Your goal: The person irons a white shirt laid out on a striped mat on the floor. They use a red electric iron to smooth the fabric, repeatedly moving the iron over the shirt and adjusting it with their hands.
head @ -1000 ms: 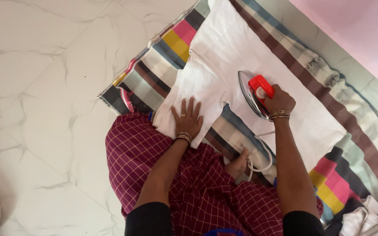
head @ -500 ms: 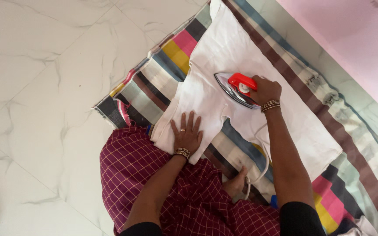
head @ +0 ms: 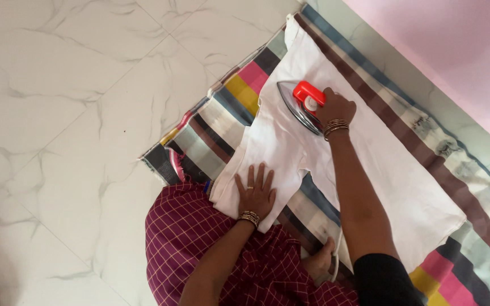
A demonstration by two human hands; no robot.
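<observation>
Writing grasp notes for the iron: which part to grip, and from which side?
Grip the red handle on top of the iron, coming from above at its rear end. The soleplate lies flat on the white garment with its pointed tip facing away from the right hand, which already wraps the handle that way. The left hand lies flat on the garment's near edge.

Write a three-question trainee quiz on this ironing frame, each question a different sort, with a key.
1. True or false: the left hand lies flat on the white garment.
2. The right hand grips: A) a brush B) the red-handled iron C) scissors.
3. What lies under the garment?

Key:
1. True; its fingers are spread near the garment's near edge.
2. B.
3. A striped cloth spread on the marble floor.
</observation>
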